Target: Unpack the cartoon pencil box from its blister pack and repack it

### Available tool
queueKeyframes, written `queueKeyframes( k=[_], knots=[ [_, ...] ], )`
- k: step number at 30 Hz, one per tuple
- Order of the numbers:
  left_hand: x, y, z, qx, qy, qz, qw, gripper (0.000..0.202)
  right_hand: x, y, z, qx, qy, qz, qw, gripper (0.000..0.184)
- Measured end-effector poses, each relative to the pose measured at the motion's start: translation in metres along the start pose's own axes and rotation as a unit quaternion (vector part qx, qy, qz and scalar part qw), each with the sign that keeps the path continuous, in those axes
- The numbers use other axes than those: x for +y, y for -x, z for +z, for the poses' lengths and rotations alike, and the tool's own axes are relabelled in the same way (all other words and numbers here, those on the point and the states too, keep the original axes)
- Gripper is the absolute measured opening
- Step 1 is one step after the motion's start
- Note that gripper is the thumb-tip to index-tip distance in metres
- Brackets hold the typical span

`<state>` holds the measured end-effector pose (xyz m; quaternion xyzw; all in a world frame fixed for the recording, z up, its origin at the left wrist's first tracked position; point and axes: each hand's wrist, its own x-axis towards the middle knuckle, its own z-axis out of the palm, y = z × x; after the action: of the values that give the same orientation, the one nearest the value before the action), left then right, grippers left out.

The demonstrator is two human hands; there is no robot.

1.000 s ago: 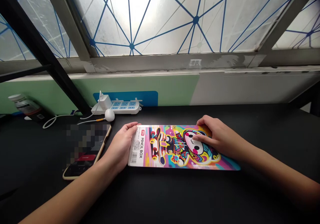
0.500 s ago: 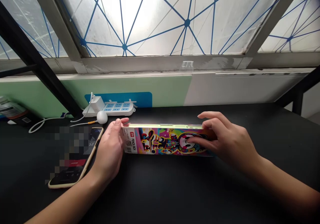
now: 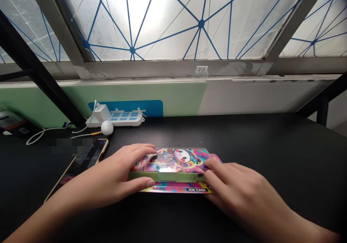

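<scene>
A pencil box (image 3: pixel 170 177) with a light green side and a colourful cartoon lid is held level, low over the black desk. Beneath it shows a bright printed card (image 3: pixel 173 188) marked "PENCIL BOX", its lettering upside down to me. My left hand (image 3: pixel 116 176) is closed round the left end, thumb along the front and fingers over the lid. At the right end my right hand (image 3: pixel 241 189) grips the box, fingertips at the lid's corner and the card's edge. The undersides of both box and card are hidden.
To the left lies a phone (image 3: pixel 90 160), partly behind my left forearm. Farther back are a white power strip (image 3: pixel 126 119), a round white plug (image 3: pixel 107 127) with its cable, and a dark bottle (image 3: pixel 16 124). A window (image 3: pixel 168 22) rises behind the desk (image 3: pixel 260 142).
The pencil box has turned from its printed face towards me to lid up, and sits lower. My left hand has moved over its top, and the right has come down to its right end.
</scene>
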<state>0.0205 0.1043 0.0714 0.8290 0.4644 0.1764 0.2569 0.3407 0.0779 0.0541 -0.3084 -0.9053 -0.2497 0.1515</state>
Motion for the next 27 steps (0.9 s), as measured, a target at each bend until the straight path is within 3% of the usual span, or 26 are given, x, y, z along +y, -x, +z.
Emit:
queueKeyframes(
  k=[3, 6, 11, 16, 23, 25, 27],
  knots=[
    [-0.003, -0.005, 0.012, -0.016, -0.108, 0.021, 0.994, 0.066, -0.007, 0.001, 0.016, -0.024, 0.002, -0.024, 0.999, 0.024],
    [-0.004, -0.012, 0.019, -0.017, -0.153, 0.020, 0.988, 0.068, -0.002, 0.003, 0.027, -0.037, -0.033, -0.014, 0.999, 0.018],
    [-0.006, -0.015, 0.024, -0.011, -0.162, 0.029, 0.986, 0.071, 0.018, -0.002, 0.028, -0.071, -0.159, 0.019, 0.985, 0.017],
    [-0.006, -0.015, 0.024, -0.006, -0.156, 0.036, 0.987, 0.071, 0.020, -0.006, 0.027, -0.099, -0.230, 0.038, 0.967, 0.022],
    [-0.007, -0.013, 0.026, -0.007, -0.177, 0.043, 0.983, 0.072, 0.022, -0.007, 0.028, -0.055, -0.276, 0.084, 0.956, 0.017],
    [-0.007, -0.013, 0.027, 0.001, -0.191, 0.056, 0.980, 0.073, 0.029, -0.008, 0.032, -0.049, -0.288, 0.111, 0.950, 0.023],
    [-0.005, -0.013, 0.029, 0.017, -0.214, 0.073, 0.974, 0.076, 0.039, -0.009, 0.036, -0.061, -0.309, 0.142, 0.939, 0.041]
  ],
)
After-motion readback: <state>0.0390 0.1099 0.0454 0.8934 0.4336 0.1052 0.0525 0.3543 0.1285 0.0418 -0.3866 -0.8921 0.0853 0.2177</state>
